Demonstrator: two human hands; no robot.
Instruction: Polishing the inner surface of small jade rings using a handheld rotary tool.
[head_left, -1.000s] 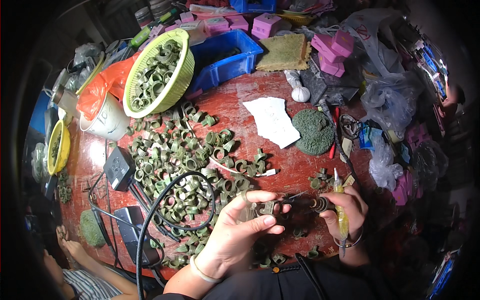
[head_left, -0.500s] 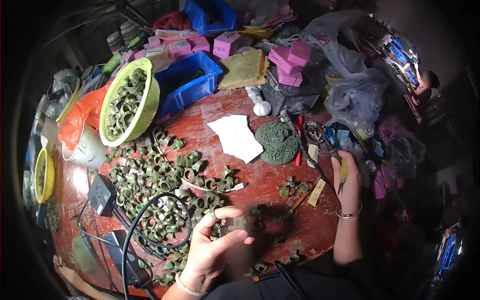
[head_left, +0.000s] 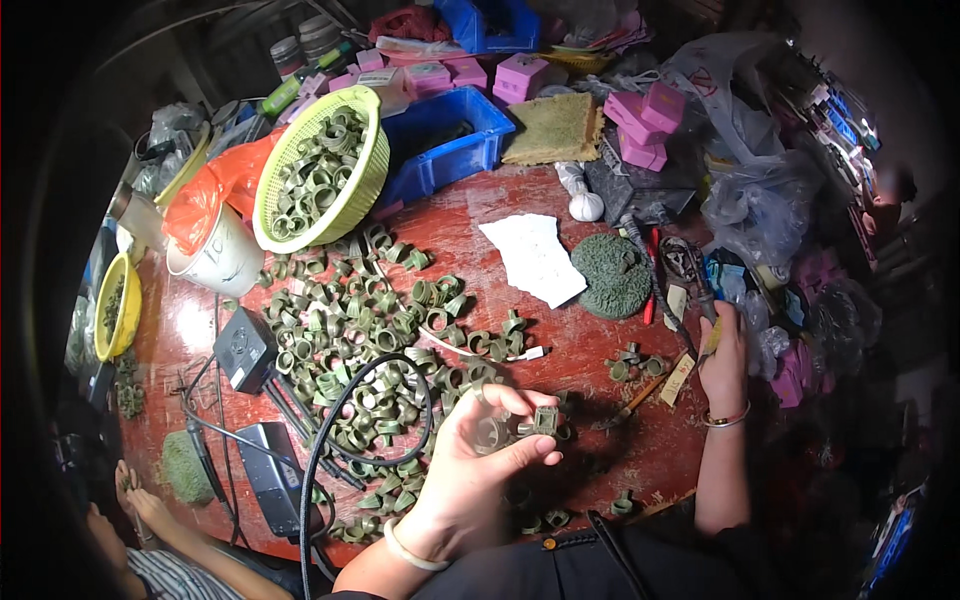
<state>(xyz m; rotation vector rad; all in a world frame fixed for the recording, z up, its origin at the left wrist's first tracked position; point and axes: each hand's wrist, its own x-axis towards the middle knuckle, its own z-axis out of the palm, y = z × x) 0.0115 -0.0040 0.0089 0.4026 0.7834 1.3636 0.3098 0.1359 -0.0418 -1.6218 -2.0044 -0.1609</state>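
Observation:
My left hand [head_left: 478,455] is closed round a small green wax ring piece [head_left: 543,420] with a square top. At the right, my right hand [head_left: 722,365] is closed on a yellow pen-like tool [head_left: 711,340], beside dark cords. Many loose green rings [head_left: 350,325] lie heaped left of my left hand, near a coiled black cable [head_left: 427,395]. A small group of rings [head_left: 630,362], a wooden-handled tool [head_left: 640,398] and a tan label [head_left: 678,380] lie between my hands. A white paper [head_left: 532,258] and a round green textured pad [head_left: 612,275] lie beyond.
Behind stand a yellow basket [head_left: 370,180] of rings, a blue bin [head_left: 450,165], a white bucket [head_left: 215,260] and pink boxes [head_left: 645,150]. Plastic bags [head_left: 760,210] crowd the right, black devices [head_left: 262,470] the left. A co-worker's arms [head_left: 175,525] are at lower left; another person [head_left: 885,195] is upper right.
My right hand has moved right and away from my left hand with the yellow tool, up toward the cords. My left hand still holds the ring piece. The view has shifted slightly.

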